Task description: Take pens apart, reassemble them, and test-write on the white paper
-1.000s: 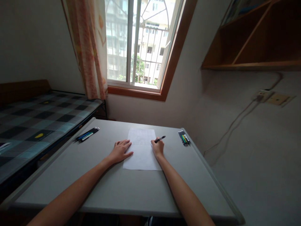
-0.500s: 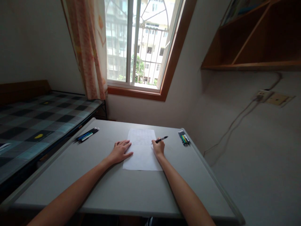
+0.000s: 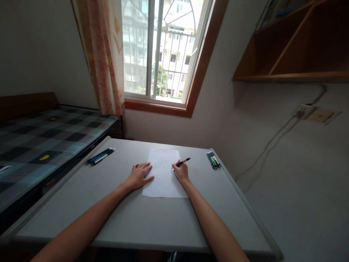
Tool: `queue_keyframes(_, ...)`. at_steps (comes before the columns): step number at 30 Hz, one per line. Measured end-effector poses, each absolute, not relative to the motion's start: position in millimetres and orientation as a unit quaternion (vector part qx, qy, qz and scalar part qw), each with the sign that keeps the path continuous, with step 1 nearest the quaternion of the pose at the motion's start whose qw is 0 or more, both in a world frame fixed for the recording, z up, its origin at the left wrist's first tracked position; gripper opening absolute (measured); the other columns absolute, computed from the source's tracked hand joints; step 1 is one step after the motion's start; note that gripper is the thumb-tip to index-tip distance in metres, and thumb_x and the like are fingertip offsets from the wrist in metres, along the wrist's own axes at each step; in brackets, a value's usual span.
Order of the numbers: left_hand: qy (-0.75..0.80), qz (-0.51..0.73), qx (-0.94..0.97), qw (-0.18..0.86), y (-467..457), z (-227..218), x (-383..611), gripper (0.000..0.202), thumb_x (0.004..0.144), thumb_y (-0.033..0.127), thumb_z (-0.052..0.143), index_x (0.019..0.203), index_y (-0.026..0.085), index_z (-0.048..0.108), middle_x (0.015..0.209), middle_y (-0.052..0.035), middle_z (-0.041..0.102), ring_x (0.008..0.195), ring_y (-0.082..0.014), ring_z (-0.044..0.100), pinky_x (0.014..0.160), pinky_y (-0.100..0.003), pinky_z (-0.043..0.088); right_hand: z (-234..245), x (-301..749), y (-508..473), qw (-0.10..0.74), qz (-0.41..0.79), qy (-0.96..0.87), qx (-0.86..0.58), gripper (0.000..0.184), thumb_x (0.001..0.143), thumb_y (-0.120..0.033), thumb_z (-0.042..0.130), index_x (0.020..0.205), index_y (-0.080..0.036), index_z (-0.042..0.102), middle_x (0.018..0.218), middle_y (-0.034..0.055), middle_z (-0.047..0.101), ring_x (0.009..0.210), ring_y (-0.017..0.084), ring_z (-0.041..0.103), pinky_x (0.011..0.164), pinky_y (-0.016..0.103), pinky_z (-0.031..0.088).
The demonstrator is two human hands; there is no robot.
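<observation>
A white sheet of paper [image 3: 165,185] lies on the light grey table [image 3: 141,222], with faint lines of writing across its upper half. My left hand [image 3: 139,175] rests flat with fingers spread, its fingertips over the sheet's left edge. Pinched in the fingers of my right hand [image 3: 181,171] is a black pen [image 3: 184,161], tilted with its tip down at the sheet near the right side, just below the written lines. The writing is too small to read.
Several pens [image 3: 100,157] lie bundled at the table's left edge. Another row of pens [image 3: 213,160] lies at the right edge. A bed with a checked cover [image 3: 73,127] stands left; a wooden shelf [image 3: 289,77] and a socket with cables [image 3: 304,110] are on the right wall.
My right hand has shifted slightly to the left across the paper with the pen. My left hand and the sheet have stayed where they were.
</observation>
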State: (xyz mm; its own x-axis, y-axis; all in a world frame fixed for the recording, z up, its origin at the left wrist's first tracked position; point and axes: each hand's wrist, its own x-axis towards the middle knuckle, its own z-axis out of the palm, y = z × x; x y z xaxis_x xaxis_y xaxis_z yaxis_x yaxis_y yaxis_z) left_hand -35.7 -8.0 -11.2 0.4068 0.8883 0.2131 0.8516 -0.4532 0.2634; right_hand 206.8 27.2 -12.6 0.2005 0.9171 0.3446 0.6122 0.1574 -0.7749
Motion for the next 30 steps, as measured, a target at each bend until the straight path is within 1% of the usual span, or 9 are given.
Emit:
queue_keyframes(3,0.521,0.164,0.836,0.053,-7.4,-12.3,-35.9,0.056,0.078,0.058,0.040,0.123,0.026,0.046,0.133,-0.0076,0.043,0.123,-0.0253,0.034,0.099,-0.043,0.021,-13.1,205.9,27.3,0.445,0.162,-0.618,-0.628,0.013,0.065,-0.028,0.049,0.054,-0.021,0.047,0.042,-0.0019,0.055,0.046,0.014,0.054,0.051,0.021,0.036)
queue_keyframes(10,0.521,0.163,0.836,0.054,-7.9,-12.4,-36.0,0.056,0.078,0.058,0.039,0.124,0.026,0.046,0.134,-0.0073,0.042,0.124,-0.0249,0.033,0.099,-0.043,0.020,-17.3,203.6,29.7,0.417,0.099,-0.632,-0.645,0.013,0.065,-0.026,0.049,0.054,-0.020,0.044,0.047,-0.0022,0.052,0.048,0.013,0.050,0.051,0.021,0.031)
queue_keyframes(18,0.518,0.163,0.838,0.051,-7.7,-12.3,-36.4,0.056,0.079,0.058,0.039,0.124,0.025,0.046,0.134,-0.0073,0.042,0.123,-0.0246,0.034,0.099,-0.042,0.020,-20.3,209.0,30.5,0.422,0.044,-0.602,-0.677,0.007,0.066,-0.022,0.045,0.061,-0.019,0.049,0.051,-0.0005,0.052,0.048,0.013,0.048,0.050,0.022,0.029)
queue_keyframes(24,0.517,0.165,0.839,0.048,-7.3,-13.7,-36.7,0.056,0.079,0.057,0.040,0.124,0.025,0.046,0.134,-0.0077,0.043,0.123,-0.0251,0.034,0.099,-0.042,0.021,-19.0,209.3,30.4,0.461,0.082,-0.603,-0.646,0.012,0.066,-0.027,0.046,0.057,-0.020,0.048,0.049,-0.0008,0.053,0.049,0.014,0.051,0.049,0.022,0.032)
queue_keyframes(30,0.513,0.172,0.839,0.049,-7.5,-13.2,-36.5,0.056,0.079,0.058,0.039,0.123,0.025,0.047,0.133,-0.0083,0.043,0.123,-0.0252,0.034,0.098,-0.043,0.021,-18.2,206.8,29.5,0.440,0.125,-0.634,-0.624,0.012,0.066,-0.027,0.048,0.056,-0.021,0.047,0.044,-0.0024,0.052,0.047,0.014,0.052,0.049,0.021,0.034)
